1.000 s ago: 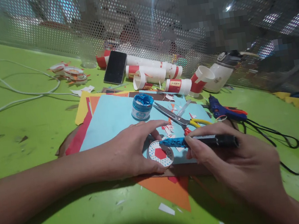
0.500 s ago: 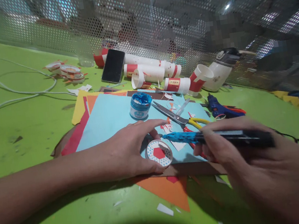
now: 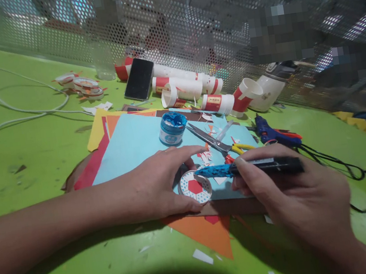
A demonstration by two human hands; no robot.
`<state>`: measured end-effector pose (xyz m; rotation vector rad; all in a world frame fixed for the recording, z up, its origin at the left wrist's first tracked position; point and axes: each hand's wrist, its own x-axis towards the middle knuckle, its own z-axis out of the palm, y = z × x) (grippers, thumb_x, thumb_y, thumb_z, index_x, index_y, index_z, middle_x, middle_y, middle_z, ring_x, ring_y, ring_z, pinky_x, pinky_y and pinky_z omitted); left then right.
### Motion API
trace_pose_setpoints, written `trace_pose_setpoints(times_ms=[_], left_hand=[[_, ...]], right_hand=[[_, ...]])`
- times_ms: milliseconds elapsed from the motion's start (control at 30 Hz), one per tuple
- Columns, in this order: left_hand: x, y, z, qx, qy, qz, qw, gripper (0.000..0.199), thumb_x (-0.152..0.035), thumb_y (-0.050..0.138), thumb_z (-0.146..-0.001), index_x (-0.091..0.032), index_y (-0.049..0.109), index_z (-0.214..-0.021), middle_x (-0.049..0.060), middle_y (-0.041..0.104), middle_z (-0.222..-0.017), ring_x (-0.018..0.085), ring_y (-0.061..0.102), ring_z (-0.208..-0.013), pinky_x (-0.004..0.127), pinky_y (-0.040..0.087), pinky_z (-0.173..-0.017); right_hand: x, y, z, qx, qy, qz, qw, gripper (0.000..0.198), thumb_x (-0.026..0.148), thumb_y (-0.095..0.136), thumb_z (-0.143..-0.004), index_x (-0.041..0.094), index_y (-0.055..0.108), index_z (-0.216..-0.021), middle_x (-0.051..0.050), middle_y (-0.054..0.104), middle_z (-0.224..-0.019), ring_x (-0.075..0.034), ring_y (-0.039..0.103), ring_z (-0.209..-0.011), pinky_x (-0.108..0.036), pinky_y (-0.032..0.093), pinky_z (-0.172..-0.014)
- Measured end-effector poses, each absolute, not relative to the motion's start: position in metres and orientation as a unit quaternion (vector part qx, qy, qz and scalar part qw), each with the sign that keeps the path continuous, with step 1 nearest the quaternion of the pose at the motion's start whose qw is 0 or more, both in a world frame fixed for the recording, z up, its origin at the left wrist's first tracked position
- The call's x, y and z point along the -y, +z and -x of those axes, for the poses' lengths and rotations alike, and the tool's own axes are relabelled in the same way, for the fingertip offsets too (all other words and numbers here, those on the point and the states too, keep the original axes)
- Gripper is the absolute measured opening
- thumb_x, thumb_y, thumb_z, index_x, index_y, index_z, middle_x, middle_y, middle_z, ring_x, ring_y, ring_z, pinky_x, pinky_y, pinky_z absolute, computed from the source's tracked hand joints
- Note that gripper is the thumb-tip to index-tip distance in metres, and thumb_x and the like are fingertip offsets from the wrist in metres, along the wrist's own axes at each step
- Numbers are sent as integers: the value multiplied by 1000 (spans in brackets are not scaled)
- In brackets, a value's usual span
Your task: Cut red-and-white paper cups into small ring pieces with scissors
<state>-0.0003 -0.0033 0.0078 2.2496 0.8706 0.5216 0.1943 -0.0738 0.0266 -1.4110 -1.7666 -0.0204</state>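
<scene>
My left hand (image 3: 152, 184) grips a small round white disc (image 3: 195, 188) at its edge, between thumb and fingers. The disc looks like a paper-cup bottom, with a red pentagon in the middle and blue dots around it. In my right hand (image 3: 301, 202) is a black marker (image 3: 269, 166), held nearly level. Blue paint coats its front end, and the tip is over the disc's upper edge; whether it touches I cannot tell. An uncapped jar of blue paint (image 3: 172, 136) stands just beyond my left hand, on light blue paper (image 3: 130, 146).
Yellow-handled scissors (image 3: 216, 143) lie open among paper scraps. Behind are a phone (image 3: 139, 79), cut paper cups (image 3: 217, 102) and a white bottle (image 3: 267, 91). A blue glue gun (image 3: 273, 133) with black cable lies right. A white cord (image 3: 30, 115) loops left; perforated metal screen (image 3: 168, 30) closes the back.
My right hand has moved left with the marker, bringing its blue tip from beside the disc to over its upper edge. My left hand and the disc stay almost still.
</scene>
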Motion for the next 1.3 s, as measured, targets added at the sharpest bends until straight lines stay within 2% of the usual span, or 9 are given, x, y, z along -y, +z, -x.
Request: trace_pose_setpoints(times_ms=[267, 600, 700, 900, 1100, 1300], left_hand=[[5, 7, 0, -333, 205, -860, 328, 80, -36, 73, -66, -23, 41, -138, 7, 58, -129, 28, 56, -112, 39, 46, -94], [4, 6, 0, -332, 200, -865, 319, 80, -38, 73, -66, -23, 41, -138, 7, 58, -128, 27, 56, -111, 37, 45, -94], [3, 6, 0, -326, 200, -865, 324, 80, -38, 73, -67, -22, 41, -138, 7, 59, -125, 26, 57, -109, 36, 45, -93], [3, 7, 1, -328, 200, -861, 334, 80, -37, 74, -66, -22, 41, -138, 6, 61, -123, 26, 59, -107, 36, 46, -91], [4, 6, 0, -328, 205, -861, 332, 80, -37, 74, -66, -22, 40, -138, 7, 60, -124, 26, 59, -107, 37, 47, -89], [3, 7, 0, -324, 199, -867, 322, 80, -36, 74, -66, -22, 40, -138, 7, 60, -125, 25, 58, -108, 36, 46, -89]], right_hand=[[75, 26, -191, 704, 7, 570, 423, 1, 24, 64, -82, 23, 65, -81, 5, 66, -62, -12, 60, -50, -26, 48, -54], [75, 25, -189, 693, 29, 588, 416, 9, 26, 65, -81, 21, 66, -75, 6, 63, -59, -9, 56, -54, -23, 41, -53], [75, 25, -190, 696, 31, 585, 416, 9, 27, 66, -81, 21, 66, -74, 5, 63, -59, -10, 57, -54, -24, 42, -53], [80, 28, -188, 638, 12, 602, 480, 6, 30, 68, -78, 24, 66, -77, 5, 65, -60, -12, 58, -47, -26, 46, -49], [79, 25, -188, 686, 36, 570, 451, 4, 25, 66, -80, 24, 64, -77, 6, 64, -59, -10, 59, -46, -25, 48, -50], [77, 23, -189, 683, 28, 584, 437, 4, 28, 66, -81, 24, 65, -79, 6, 65, -61, -10, 60, -49, -24, 49, -55]])
